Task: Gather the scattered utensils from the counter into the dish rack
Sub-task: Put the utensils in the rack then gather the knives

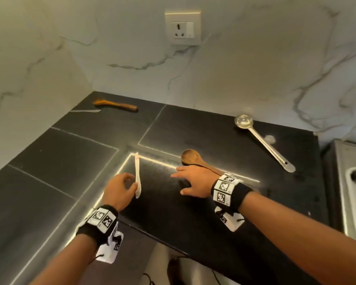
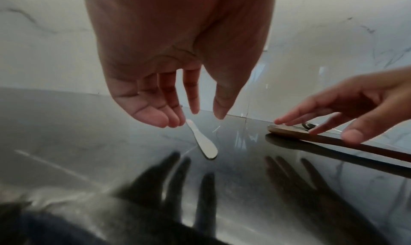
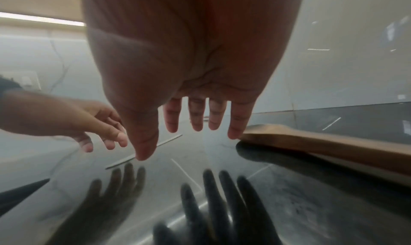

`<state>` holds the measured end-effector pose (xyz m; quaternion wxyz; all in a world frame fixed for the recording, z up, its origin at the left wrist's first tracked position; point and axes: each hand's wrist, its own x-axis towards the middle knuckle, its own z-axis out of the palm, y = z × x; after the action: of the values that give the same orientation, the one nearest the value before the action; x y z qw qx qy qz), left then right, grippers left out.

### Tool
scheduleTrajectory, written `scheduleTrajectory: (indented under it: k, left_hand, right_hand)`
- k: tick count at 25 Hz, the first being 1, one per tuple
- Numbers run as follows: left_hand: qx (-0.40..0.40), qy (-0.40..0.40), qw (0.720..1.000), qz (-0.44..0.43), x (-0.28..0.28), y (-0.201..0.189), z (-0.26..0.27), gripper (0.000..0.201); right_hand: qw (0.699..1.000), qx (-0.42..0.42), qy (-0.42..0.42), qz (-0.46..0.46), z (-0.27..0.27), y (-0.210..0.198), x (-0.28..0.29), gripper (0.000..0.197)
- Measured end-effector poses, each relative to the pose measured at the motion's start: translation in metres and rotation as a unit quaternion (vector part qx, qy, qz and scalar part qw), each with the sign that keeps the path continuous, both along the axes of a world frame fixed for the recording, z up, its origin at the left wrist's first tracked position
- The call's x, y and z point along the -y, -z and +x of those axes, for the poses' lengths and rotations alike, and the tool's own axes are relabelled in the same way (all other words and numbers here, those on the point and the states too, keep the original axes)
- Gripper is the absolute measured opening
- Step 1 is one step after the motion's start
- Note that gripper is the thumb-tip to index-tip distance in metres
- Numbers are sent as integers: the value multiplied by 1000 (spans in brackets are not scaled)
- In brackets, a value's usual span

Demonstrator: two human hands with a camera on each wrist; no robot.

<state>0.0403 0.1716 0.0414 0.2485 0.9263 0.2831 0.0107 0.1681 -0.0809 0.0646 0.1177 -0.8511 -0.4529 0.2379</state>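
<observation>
Left hand (image 1: 119, 189): nearest the counter's front edge; fingers loosely spread, gripping nothing. Fingertips at the small white spoon (image 1: 137, 177); contact not certain.
Right hand (image 1: 193, 181): fingers straight and splayed, empty, hovering low with the little finger at the bowl of the wooden spoon (image 1: 195, 160).
White spoon: flat on the black counter (image 1: 60, 153), mid-counter toward the front.
Wooden spoon: flat, just right of the white one, handle running under the right wrist.
Steel ladle (image 1: 263, 140): toward the counter's right edge, bowl near the back wall.
Brown wooden spatula (image 1: 115, 104): back left corner, with a pale flat utensil (image 1: 86, 110) just in front of it.
Dish rack: not identifiable; steel fixture (image 1: 345, 182) at the right edge may be a sink.
Risk 1: white spoon is thin and flush on glossy stone; a fingertip pinch could skid it away.
Risk 2: the right hand is over the bowl, not the handle; a grab there may tip or roll the spoon.
Risk 3: two simultaneous pickups split attention; either may fumble.
</observation>
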Motion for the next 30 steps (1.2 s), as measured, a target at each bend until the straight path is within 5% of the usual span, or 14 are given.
scheduleTrajectory:
  k: [5, 10, 16, 30]
  left_hand:
    - [-91, -23, 996, -10, -8, 35, 12, 67]
    - [-124, -28, 992, -17, -6, 40, 29, 47]
    - [-173, 8, 984, -32, -20, 35, 40, 49]
    - [-152, 74, 986, 13, -32, 34, 40, 30]
  right_hand:
    - [995, 16, -36, -89, -2, 27, -41, 79]
    - [995, 2, -38, -92, -4, 35, -40, 81]
    - [996, -8, -22, -88, -3, 38, -40, 81]
    - [995, -10, -5, -94, -7, 34, -43, 79]
